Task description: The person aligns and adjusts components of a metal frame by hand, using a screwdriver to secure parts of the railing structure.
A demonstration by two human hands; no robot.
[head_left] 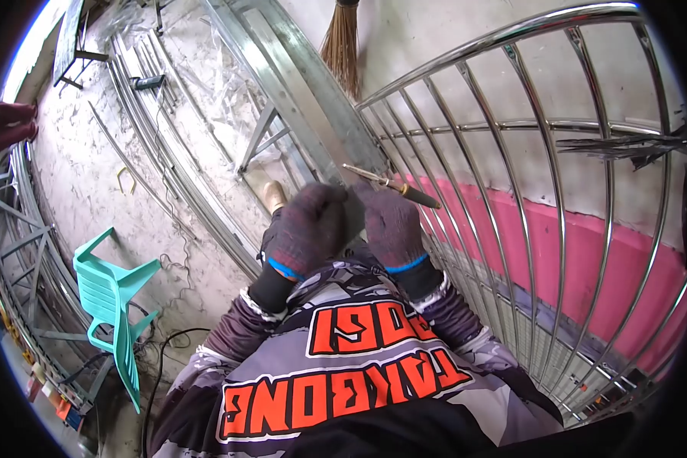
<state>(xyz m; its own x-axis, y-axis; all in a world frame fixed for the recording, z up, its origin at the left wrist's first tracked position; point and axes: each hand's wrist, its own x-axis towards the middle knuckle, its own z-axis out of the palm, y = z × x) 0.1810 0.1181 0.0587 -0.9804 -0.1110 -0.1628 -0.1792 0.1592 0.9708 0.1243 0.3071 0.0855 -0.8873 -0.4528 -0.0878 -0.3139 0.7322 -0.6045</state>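
Note:
My left hand (309, 227), in a dark knitted glove with a blue cuff edge, is curled closed in front of my chest. What its fingers hold, if anything, is hidden. Beside it, my right hand (393, 225) in a matching glove is closed around a slim screwdriver-like tool (418, 196) with a black and yellow handle. The tool's thin shaft points up and left, towards the steel beam (313, 99). A dark patch shows between the two gloves, and I cannot make out what it is.
A chrome railing (542, 114) curves along my right, before a pink and white wall. Long metal bars (149, 145) lie on the floor at left, with a power tool (148, 82) and cords. A turquoise plastic chair (111, 294) and another person's legs (14, 126) are further left.

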